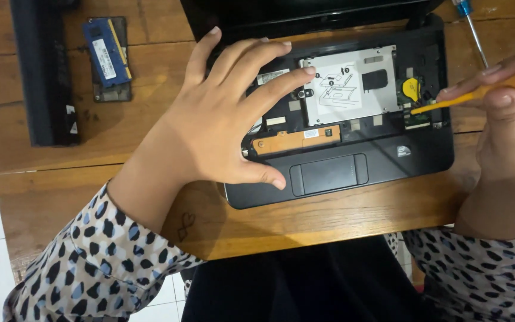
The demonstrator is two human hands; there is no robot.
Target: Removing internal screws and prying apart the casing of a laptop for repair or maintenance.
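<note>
A small black laptop (353, 173) lies on the wooden table (341, 217) with its keyboard off, showing a silver drive bracket (353, 83) and circuit boards. My left hand (227, 119) rests flat on the laptop's left half, fingers spread, fingertips at the bracket's left edge. My right hand (502, 125) holds a thin yellow pry tool (448, 102) whose tip touches the board at the laptop's right side, just below a yellow round part (411, 89).
A long black battery pack (46, 71) lies at the far left. Beside it a blue memory module (108, 50) sits on a dark cover plate. A blue-handled screwdriver (472, 27) lies at the back right. The table's front edge is near my body.
</note>
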